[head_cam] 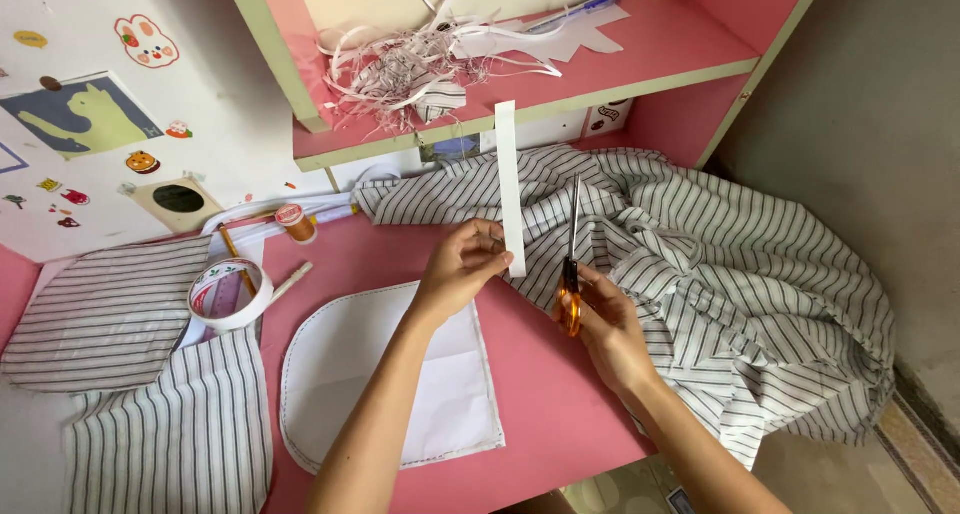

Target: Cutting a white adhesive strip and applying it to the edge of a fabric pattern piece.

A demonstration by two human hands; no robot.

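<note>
Nearest, at 6 o'clock, both forearms come up from the bottom edge over a pink table [540, 374]. At 7 o'clock a white paper pattern [390, 384] with one rounded end and a dashed outline lies flat on the table, the left forearm crossing above it. At 8 o'clock cut pieces of striped fabric [150, 394] lie flat, a roll of clear tape [230, 294] resting on them.

Centre: left hand [462, 266] pinched closed on the lower end of a white paper strip [509, 189], thumb and fingers holding it upright; the strip runs toward 12 o'clock. Just to the 3 o'clock side, right hand [610, 324] gripped around the orange handles of scissors [571, 264], blades closed or nearly so, pointing to 12 o'clock, next to the strip but apart from it. Cannot tell if the blades touch anything.

From 1 to 4 o'clock a crumpled striped shirt [740, 274] is heaped behind both hands and hangs over the table's edge.

At 10 o'clock an orange thread spool [296, 222] beside a pencil [240, 259], and a white wall with stickers [90, 114].

Farthest, 12 o'clock: pink shelf [680, 54] holding a tangle of thin paper shreds [410, 64], a cut paper shape [575, 34] and a blue pen [575, 12].
</note>
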